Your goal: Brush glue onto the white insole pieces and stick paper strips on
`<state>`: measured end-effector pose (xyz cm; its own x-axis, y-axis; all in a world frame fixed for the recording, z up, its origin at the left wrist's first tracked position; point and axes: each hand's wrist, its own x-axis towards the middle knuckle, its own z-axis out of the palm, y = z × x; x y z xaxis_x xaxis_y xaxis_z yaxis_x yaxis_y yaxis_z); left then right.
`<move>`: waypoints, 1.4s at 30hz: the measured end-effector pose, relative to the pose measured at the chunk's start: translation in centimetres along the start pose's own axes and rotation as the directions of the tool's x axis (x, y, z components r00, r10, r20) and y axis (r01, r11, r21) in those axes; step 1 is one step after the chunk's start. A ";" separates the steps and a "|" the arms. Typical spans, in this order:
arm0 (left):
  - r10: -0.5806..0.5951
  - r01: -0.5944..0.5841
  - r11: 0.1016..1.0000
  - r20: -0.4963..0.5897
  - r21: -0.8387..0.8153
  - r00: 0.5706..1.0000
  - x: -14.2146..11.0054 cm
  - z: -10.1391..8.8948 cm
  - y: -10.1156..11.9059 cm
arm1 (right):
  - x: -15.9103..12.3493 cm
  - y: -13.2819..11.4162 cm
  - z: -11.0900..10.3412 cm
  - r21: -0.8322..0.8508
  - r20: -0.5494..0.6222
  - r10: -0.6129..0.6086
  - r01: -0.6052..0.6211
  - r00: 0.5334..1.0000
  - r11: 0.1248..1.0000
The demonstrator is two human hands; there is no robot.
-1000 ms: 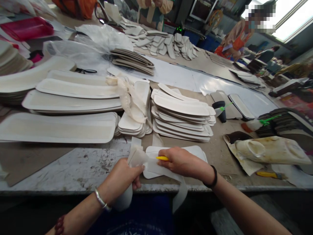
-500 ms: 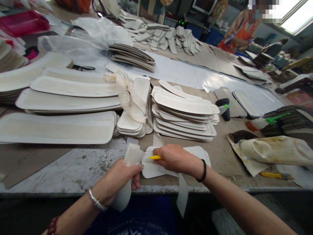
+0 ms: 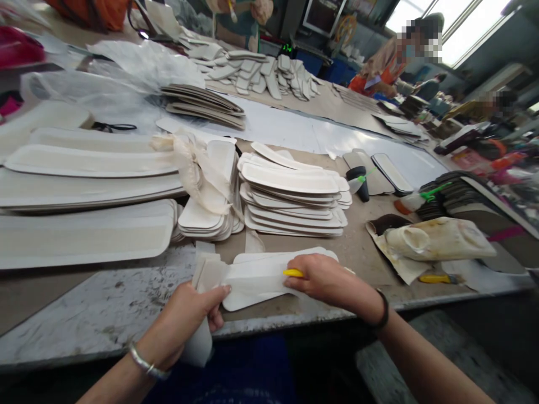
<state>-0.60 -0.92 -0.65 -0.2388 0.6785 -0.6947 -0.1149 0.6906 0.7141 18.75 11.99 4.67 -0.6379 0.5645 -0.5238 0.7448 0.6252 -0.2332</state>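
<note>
My left hand (image 3: 197, 314), a silver bangle at its wrist, is closed on a folded bundle of thin white strips (image 3: 207, 272), whose lower end hangs past the table edge. My right hand (image 3: 322, 278) is closed around a yellow tool (image 3: 293, 273); only its pointed tip shows, so its kind is unclear. Between the hands a thin white strip (image 3: 256, 279) runs from the bundle to the right fingers. Under it lies a white rounded panel (image 3: 240, 303), partly covered by the strip and my right hand.
Behind my hands are stacked short white panels (image 3: 295, 182) and long ones (image 3: 84, 233). Crumpled cream strips (image 3: 202, 174) lie over another stack. At right are a stained plastic container (image 3: 442, 238), a yellow-handled tool (image 3: 438, 278) and a green-tipped bottle (image 3: 415, 201). A person in orange (image 3: 379, 67) stands beyond.
My right hand has moved right, away from my left hand, and a strip now spans the gap over the panel. A strip end that hung below my right hand is out of sight.
</note>
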 end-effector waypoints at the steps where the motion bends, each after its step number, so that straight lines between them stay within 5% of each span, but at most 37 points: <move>1: -0.002 0.002 1.000 0.005 0.005 1.000 0.0 -0.1 -0.1 | -0.9 1.4 0.2 0.043 -0.031 0.056 -0.055 0.998 0.998; 6: -0.008 0.010 0.998 -0.025 0.063 1.000 -0.1 0.2 -0.1 | -3.4 6.2 1.8 0.160 -0.169 0.230 -0.204 0.958 0.966; 14: 0.038 -0.024 0.984 -0.075 0.174 0.996 0.1 0.7 -0.5 | -2.2 5.1 2.4 -0.114 -0.214 0.379 -0.409 0.900 0.906; 25: -0.004 0.022 0.978 -0.085 0.208 0.996 0.8 0.6 -0.8 | -0.9 5.5 1.9 -0.196 -0.161 0.338 -0.366 0.927 0.910; 34: -0.044 0.059 0.959 -0.061 0.278 0.997 3.0 -0.4 -3.2 | -0.7 5.9 1.7 -0.183 -0.133 0.315 -0.336 0.940 0.924; 42: -0.029 0.057 0.965 -0.113 0.254 0.993 1.8 0.4 -1.8 | -0.5 6.4 1.6 -0.174 -0.121 0.268 -0.287 0.956 0.942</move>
<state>-0.47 -0.85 -3.16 -0.3431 0.6256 -0.7006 0.1208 0.7691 0.6276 24.14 14.81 2.10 -0.4335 0.7726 -0.4639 0.8504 0.5210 0.0731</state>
